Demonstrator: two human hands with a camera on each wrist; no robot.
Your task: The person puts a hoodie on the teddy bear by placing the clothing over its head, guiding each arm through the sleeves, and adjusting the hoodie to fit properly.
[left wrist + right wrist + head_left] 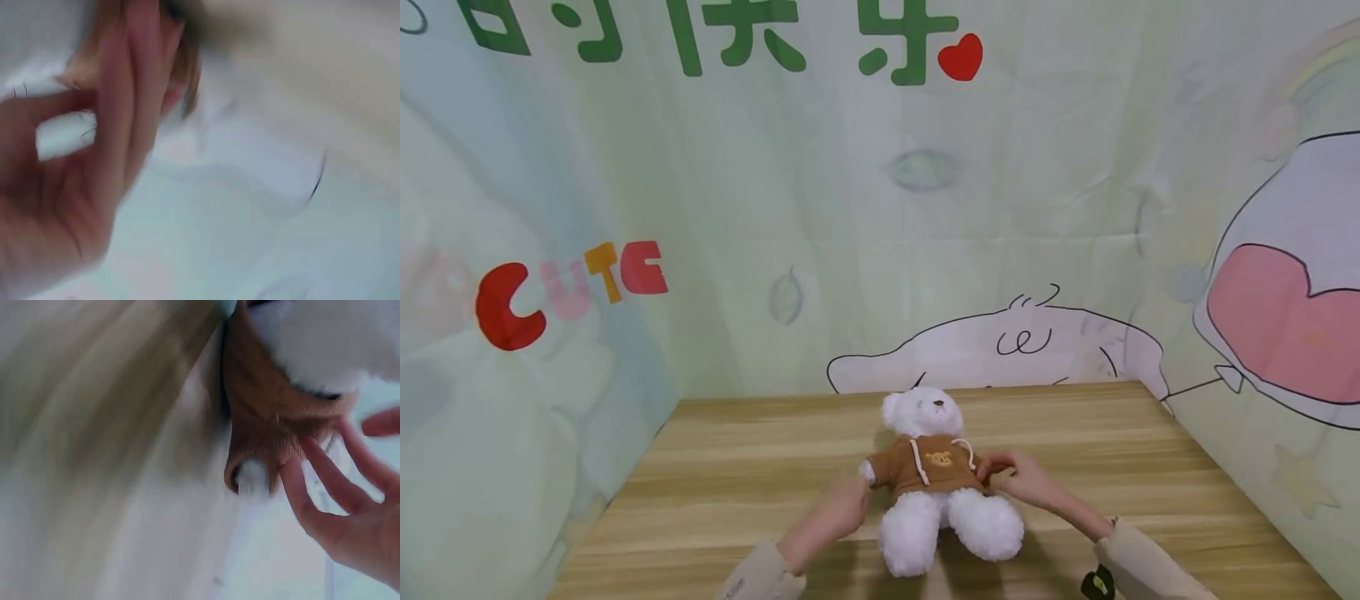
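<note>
A white plush teddy bear in a brown hoodie lies on its back on the wooden table. Its head points to the far edge and its legs point to me. On the bear's left-hand side as I see it, my left hand is at the sleeve end. The left wrist view is blurred; there the left hand's thumb and fingers pinch the brown cloth. At the other sleeve, fingertips of my right hand touch the hoodie. In the right wrist view, the right hand's fingers are spread, thumb apart.
The wood-grain table meets a printed cloth backdrop at its back edge, with cloth also along both sides. A dark item with a green mark is by the right sleeve cuff.
</note>
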